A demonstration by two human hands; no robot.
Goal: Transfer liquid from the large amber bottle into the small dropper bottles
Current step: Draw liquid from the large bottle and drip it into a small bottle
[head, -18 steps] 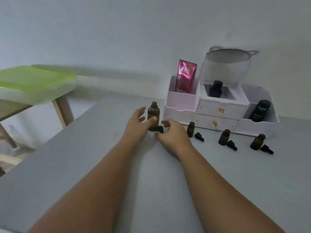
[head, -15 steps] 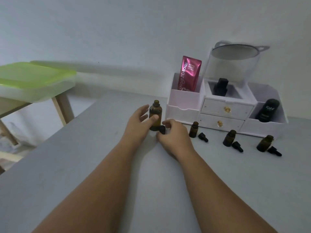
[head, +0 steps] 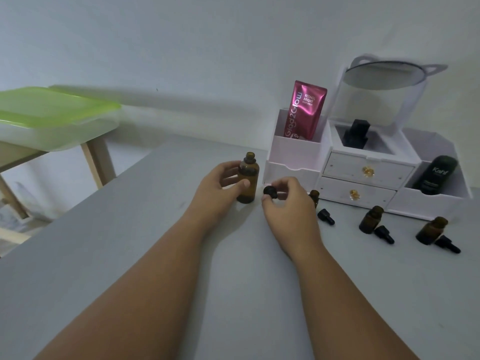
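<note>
Scanning surface (head: pixel 130 255): grey, carrying everything I work with.
Organizer (head: pixel 363 175): white, at the back.
Large amber bottle (head: pixel 248 181): upright, uncapped; glass, likely slick and breakable, so I hold mid-body.
Left hand (head: pixel 220 188): grip wrapped around that bottle.
Right hand (head: pixel 285 201): grip pinching a black cap (head: pixel 270 190).
Small dropper bottles (head: pixel 371 219): open, right of my hands, light and tippy.

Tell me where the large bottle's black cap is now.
In the head view, the black cap is pinched in the right hand, just right of the large amber bottle.
</note>
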